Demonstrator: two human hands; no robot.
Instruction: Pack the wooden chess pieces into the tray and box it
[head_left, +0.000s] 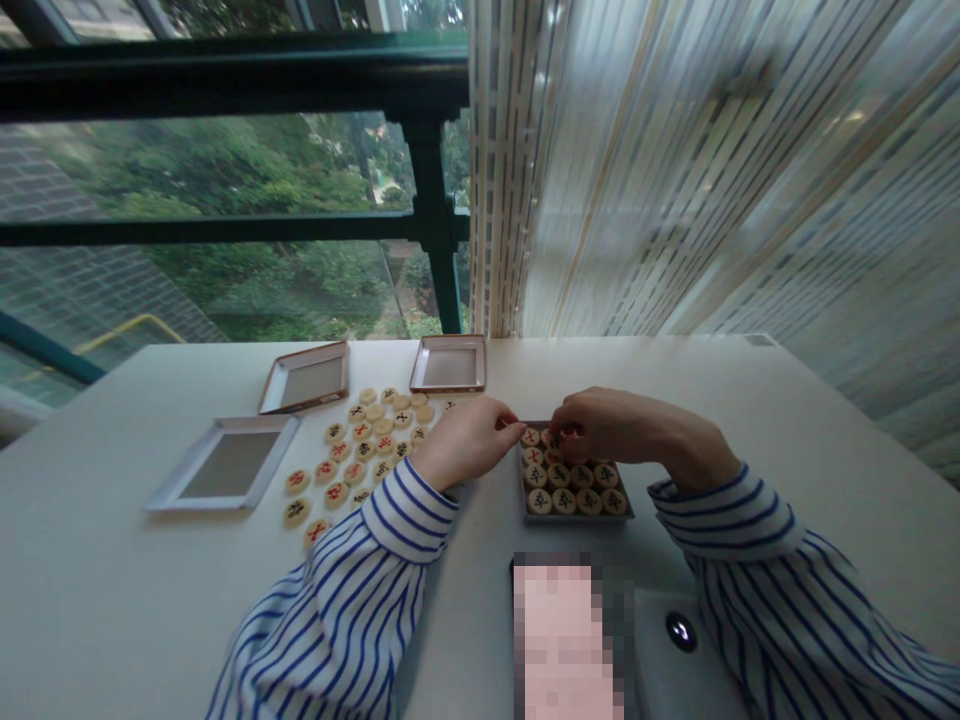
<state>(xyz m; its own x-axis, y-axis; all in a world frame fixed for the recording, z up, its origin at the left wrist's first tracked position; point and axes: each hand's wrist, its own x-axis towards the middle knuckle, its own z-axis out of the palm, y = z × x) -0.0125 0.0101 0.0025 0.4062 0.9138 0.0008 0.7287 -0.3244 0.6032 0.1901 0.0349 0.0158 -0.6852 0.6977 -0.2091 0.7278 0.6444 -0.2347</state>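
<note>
A shallow box (577, 519) holds Chinese chess pieces (582, 475) in rows, black characters in the nearer rows and red ones at the far left. My left hand (474, 440) is closed, with thumb and forefinger pinched at the box's far left corner and rim. Over the far part of the box, my right hand (611, 425) has its fingers curled down around a chess piece, mostly covered by the fingertips. Loose chess pieces (364, 449), red and black, lie spread left of my left hand; some are face down. My left hand and sleeve hide part of them.
Three shallow trays or lids stand at the back left: a white one (161, 497), a brown-edged one (343, 385) and another (448, 388). Near me lie a phone (562, 640) with a blurred screen and a pale flat device (660, 680). Window railing and curtain (600, 250) border the table.
</note>
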